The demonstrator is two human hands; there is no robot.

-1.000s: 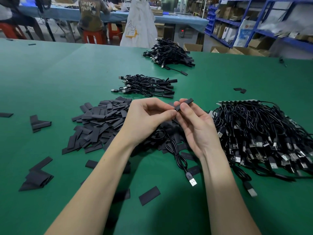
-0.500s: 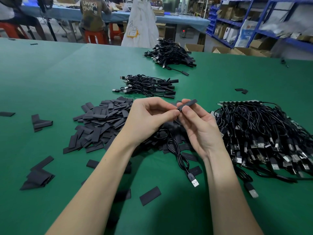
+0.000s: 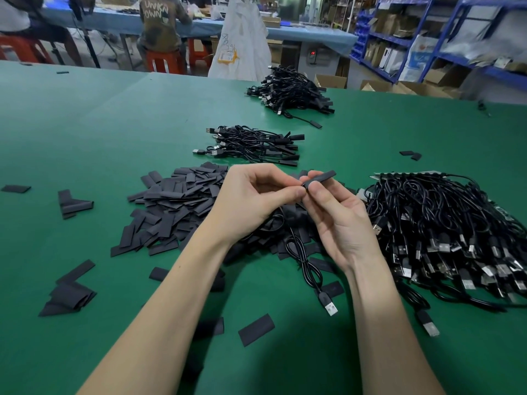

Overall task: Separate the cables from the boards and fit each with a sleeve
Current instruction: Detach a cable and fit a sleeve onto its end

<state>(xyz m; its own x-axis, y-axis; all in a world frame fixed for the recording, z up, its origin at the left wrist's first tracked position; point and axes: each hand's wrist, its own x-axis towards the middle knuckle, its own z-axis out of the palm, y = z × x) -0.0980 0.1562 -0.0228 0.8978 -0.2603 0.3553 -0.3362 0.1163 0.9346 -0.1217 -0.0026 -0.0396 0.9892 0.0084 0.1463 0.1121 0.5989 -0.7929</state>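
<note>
Item: one black sleeve [image 3: 320,178], pinched at its near end between thumb and fingers of the right hand [image 3: 340,220] and met there by the pinching fingertips of the left hand [image 3: 251,198], both held above the green table [image 3: 114,124]. From the sleeve a black cable [image 3: 305,260] hangs down, its USB plug [image 3: 329,305] lying on the table nearer the person. Left of the sleeve a heap of loose sleeves [image 3: 174,206] is spread; right of it lies a mass of unsleeved cables [image 3: 450,223]; beyond it two bundles of finished cables [image 3: 253,145] are laid.
</note>
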